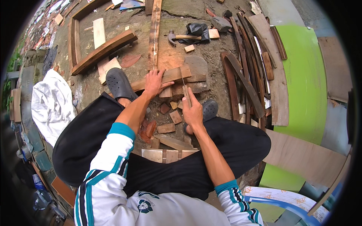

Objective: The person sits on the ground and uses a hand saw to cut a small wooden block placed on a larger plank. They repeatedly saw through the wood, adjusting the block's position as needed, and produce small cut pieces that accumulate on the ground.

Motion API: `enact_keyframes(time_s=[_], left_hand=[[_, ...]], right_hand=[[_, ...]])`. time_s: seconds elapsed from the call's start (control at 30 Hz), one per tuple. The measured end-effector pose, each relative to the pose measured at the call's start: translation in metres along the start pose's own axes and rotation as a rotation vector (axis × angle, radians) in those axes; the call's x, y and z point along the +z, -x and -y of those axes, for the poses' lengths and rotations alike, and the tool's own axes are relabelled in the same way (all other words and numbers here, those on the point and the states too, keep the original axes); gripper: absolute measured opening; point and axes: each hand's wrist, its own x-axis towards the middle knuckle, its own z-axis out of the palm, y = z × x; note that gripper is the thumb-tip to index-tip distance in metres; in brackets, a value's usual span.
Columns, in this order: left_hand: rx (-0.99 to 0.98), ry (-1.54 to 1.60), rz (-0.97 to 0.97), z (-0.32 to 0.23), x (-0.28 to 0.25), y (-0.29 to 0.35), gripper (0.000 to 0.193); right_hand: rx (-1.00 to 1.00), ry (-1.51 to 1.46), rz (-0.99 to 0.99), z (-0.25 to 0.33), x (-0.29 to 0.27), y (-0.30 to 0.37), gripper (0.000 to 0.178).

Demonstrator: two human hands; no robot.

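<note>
Ground: bare, rough and cracked, strewn with wood scraps; black-trousered legs are spread wide across the lower half of the frame.
Workpiece: a brown wooden plank, just above the centre of the frame, slanting up to the right.
Left hand: partly open, fingers spread, laid on the plank left of the blade.
Right hand: closed around the handle of a saw; how tightly, I cannot tell.
Saw: its thin blade lies across the plank near its right end; cut depth is too small to tell.
Long strip: a narrow wooden length running from the top edge down to the left hand.
Hammer: upper centre, wooden handle against black plastic.
Offcuts: small wood blocks between the two grey clogs and below them.
Upper left: a wooden frame.
Left side: a crumpled white cloth.
Right side: stacked dark slats beside a bright green sheet.
</note>
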Motion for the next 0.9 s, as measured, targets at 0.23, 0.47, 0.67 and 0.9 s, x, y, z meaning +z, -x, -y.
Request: enact_keyframes(time_s=[0.23,0.47,0.67,0.9], left_hand=[[0.020,-0.011,-0.112,0.017,0.013,-0.003,0.086],[-0.074,-0.008,0.050,0.004,0.004,-0.010,0.086],[-0.016,0.089,-0.028,0.030,0.012,-0.040,0.083],[-0.007,0.100,0.040,0.039,0.011,-0.050,0.080]], right_hand=[[0.046,-0.010,0.031,0.024,-0.017,0.030,0.055],[0.130,-0.026,0.002,0.016,-0.041,0.063,0.050],[-0.006,-0.147,-0.001,-0.015,-0.007,-0.007,0.050],[0.146,-0.136,0.095,0.010,-0.012,-0.016,0.052]])
